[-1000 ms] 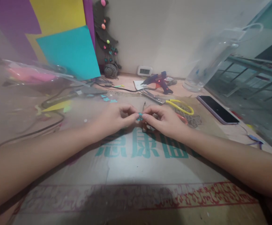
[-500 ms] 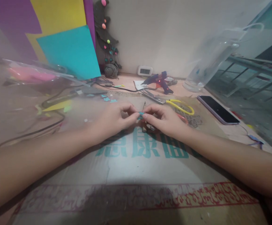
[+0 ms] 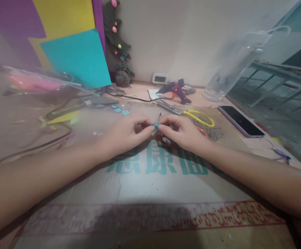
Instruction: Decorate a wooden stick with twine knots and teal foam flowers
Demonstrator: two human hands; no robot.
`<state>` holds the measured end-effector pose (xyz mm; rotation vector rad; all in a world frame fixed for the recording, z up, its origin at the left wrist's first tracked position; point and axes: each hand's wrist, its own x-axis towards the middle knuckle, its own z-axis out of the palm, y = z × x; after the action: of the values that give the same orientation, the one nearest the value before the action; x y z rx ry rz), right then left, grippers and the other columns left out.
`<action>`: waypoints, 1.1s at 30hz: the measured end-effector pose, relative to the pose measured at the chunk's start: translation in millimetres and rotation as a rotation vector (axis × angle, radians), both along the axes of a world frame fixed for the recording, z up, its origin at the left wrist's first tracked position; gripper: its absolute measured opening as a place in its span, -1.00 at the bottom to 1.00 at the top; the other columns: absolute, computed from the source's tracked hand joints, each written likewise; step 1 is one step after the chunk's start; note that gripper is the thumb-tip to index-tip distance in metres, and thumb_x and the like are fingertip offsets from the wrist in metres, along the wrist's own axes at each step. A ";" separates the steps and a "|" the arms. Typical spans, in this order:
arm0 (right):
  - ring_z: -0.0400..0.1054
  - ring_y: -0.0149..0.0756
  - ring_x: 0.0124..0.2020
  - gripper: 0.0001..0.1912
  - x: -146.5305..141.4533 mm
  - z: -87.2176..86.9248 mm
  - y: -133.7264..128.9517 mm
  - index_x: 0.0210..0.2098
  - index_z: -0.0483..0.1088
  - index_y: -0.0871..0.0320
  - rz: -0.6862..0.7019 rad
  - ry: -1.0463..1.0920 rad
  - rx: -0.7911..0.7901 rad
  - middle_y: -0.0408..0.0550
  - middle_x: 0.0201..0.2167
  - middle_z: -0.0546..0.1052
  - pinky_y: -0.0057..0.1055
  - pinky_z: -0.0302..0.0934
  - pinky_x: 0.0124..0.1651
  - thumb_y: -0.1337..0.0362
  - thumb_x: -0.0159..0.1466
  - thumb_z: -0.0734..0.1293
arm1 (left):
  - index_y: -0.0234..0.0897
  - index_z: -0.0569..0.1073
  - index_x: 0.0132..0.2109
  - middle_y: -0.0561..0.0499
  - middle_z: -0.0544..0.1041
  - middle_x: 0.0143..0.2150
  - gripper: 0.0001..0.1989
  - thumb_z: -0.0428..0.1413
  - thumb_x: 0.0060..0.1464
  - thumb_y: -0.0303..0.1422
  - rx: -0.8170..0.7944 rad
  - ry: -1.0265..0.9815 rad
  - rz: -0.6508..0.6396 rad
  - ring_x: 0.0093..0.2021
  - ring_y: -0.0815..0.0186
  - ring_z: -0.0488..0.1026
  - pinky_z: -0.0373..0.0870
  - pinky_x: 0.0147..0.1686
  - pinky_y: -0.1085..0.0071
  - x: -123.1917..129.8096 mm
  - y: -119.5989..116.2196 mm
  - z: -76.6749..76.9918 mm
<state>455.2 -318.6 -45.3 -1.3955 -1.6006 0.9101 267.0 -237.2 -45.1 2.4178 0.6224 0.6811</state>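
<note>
In the head view, pinching one small teal piece [image 3: 156, 127] between thumb and fingertips of the left hand [image 3: 128, 129] on one side and of the right hand [image 3: 183, 131] on the other. Holding it over one printed board [image 3: 150, 192], near the large green characters [image 3: 160, 159]. Just beside the right fingertips, can make out one thin, dark, pointed object [image 3: 160, 118], too blurred to name. Beyond the left hand, can count three small blue cutouts [image 3: 125, 112], at least two flower-shaped, near one another. Beyond the right hand, can see one pair of scissors [image 3: 198, 117] with yellow loops, and just beside the wrist one orange handle [image 3: 201, 130], partly hidden, next to one tangle of cord [image 3: 215, 133]. Farther back on the surface [image 3: 198, 97], can find one dark glue gun [image 3: 175, 90] showing a red light, one small white digital display [image 3: 160, 78] and, to the left, one ball of grey yarn [image 3: 123, 79]. Toward the right, can pick out one phone [image 3: 240, 121], screen up, and one clear jug [image 3: 225, 69]. At back left, can see one turquoise sheet [image 3: 75, 58] in front of yellow and purple ones.
</note>
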 end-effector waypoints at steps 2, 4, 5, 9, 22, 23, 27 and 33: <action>0.41 -0.44 -0.54 -0.80 0.6 0.0 0.0 -0.32 0.39 0.16 0.005 0.007 0.004 -0.17 -0.54 0.52 -0.53 0.24 -0.52 0.15 0.28 0.36 | -0.24 0.55 -0.30 0.03 0.62 -0.32 -0.76 0.04 0.21 -0.25 -0.016 0.007 0.009 -0.28 0.27 0.51 0.34 -0.24 0.40 0.5 -0.1 1.0; 0.42 -0.43 -0.53 -0.76 1.2 0.4 -0.1 -0.33 0.40 0.16 0.011 0.022 0.020 -0.17 -0.52 0.52 -0.52 0.24 -0.52 0.11 0.29 0.36 | -0.25 0.53 -0.33 0.03 0.61 -0.35 -0.76 0.05 0.20 -0.25 -0.022 0.004 0.033 -0.29 0.27 0.50 0.34 -0.26 0.39 0.9 -0.1 1.8; 0.42 -0.44 -0.53 -0.74 1.4 0.7 -0.2 -0.34 0.40 0.16 0.012 0.028 0.023 -0.17 -0.51 0.51 -0.52 0.24 -0.52 0.09 0.30 0.34 | -0.25 0.52 -0.35 0.03 0.60 -0.37 -0.75 0.05 0.20 -0.25 -0.027 0.001 0.045 -0.30 0.27 0.49 0.33 -0.28 0.40 1.0 -0.1 2.0; 0.41 -0.43 -0.54 -0.72 1.2 0.6 0.7 -0.32 0.41 0.16 -0.004 0.029 -0.001 -0.17 -0.51 0.51 -0.52 0.22 -0.54 0.06 0.30 0.34 | -0.25 0.50 -0.37 0.05 0.59 -0.40 -0.76 0.04 0.19 -0.27 -0.033 -0.006 0.055 -0.33 0.29 0.48 0.33 -0.31 0.40 1.4 0.0 1.9; 0.40 -0.41 -0.53 -0.77 1.1 0.7 0.5 -0.33 0.42 0.16 -0.016 -0.030 0.012 -0.16 -0.54 0.54 -0.50 0.22 -0.49 0.11 0.26 0.39 | -0.23 0.50 -0.34 0.04 0.58 -0.37 -0.78 0.05 0.19 -0.25 0.013 0.008 0.012 -0.33 0.29 0.46 0.32 -0.29 0.40 -0.5 0.8 -0.5; 0.40 -0.41 -0.54 -0.78 1.0 0.4 0.5 -0.33 0.42 0.16 -0.014 -0.031 0.009 -0.17 -0.55 0.53 -0.51 0.21 -0.50 0.12 0.26 0.39 | -0.24 0.50 -0.34 0.04 0.58 -0.38 -0.77 0.05 0.20 -0.24 0.021 0.008 0.010 -0.33 0.29 0.46 0.32 -0.30 0.40 -0.5 1.1 -1.1; 0.32 -0.46 -0.58 -0.79 1.3 -1.1 0.5 -0.34 0.40 0.16 0.005 -0.065 0.018 -0.19 -0.57 0.51 -0.52 0.17 -0.53 0.13 0.26 0.39 | -0.25 0.50 -0.34 0.05 0.57 -0.39 -0.76 0.06 0.20 -0.22 0.023 0.012 0.010 -0.34 0.30 0.46 0.29 -0.32 0.41 -0.5 0.9 -2.7; 0.34 -0.44 -0.54 -0.81 1.0 -0.1 -0.6 -0.36 0.40 0.16 -0.003 -0.141 0.075 -0.18 -0.56 0.50 -0.50 0.18 -0.48 0.17 0.30 0.33 | -0.25 0.50 -0.34 0.06 0.56 -0.39 -0.77 0.06 0.21 -0.24 0.028 0.008 -0.015 -0.34 0.31 0.45 0.28 -0.32 0.42 -1.3 0.0 -3.5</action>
<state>456.2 -319.3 -45.3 -1.4360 -1.7190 0.7553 265.7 -237.2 -48.6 2.4498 0.6012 0.6779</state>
